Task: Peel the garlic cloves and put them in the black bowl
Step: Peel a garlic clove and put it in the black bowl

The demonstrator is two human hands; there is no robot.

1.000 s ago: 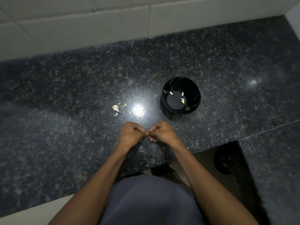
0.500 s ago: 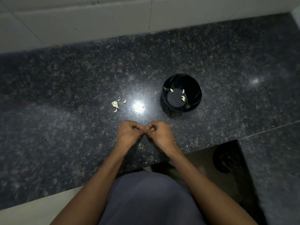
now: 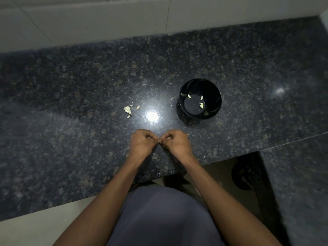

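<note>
My left hand (image 3: pixel 142 143) and my right hand (image 3: pixel 176 142) meet fingertip to fingertip over the dark granite counter (image 3: pixel 71 103), near its front edge. Both have curled fingers and pinch a small garlic clove (image 3: pixel 159 141) between them; the clove is almost wholly hidden. The black bowl (image 3: pixel 200 89) stands behind and to the right of my hands, with three peeled cloves (image 3: pixel 201 104) inside. A small heap of unpeeled garlic cloves (image 3: pixel 127 110) lies on the counter behind and left of my hands.
Bits of garlic skin (image 3: pixel 153 153) are scattered around my hands. A white tiled wall (image 3: pixel 106 23) runs along the back. At the right the counter turns a corner, leaving a gap with a dark round object (image 3: pixel 245 174) on the floor below.
Both hands stay together on the clove, with only small shifts of the fingers. The view has tilted slightly.
</note>
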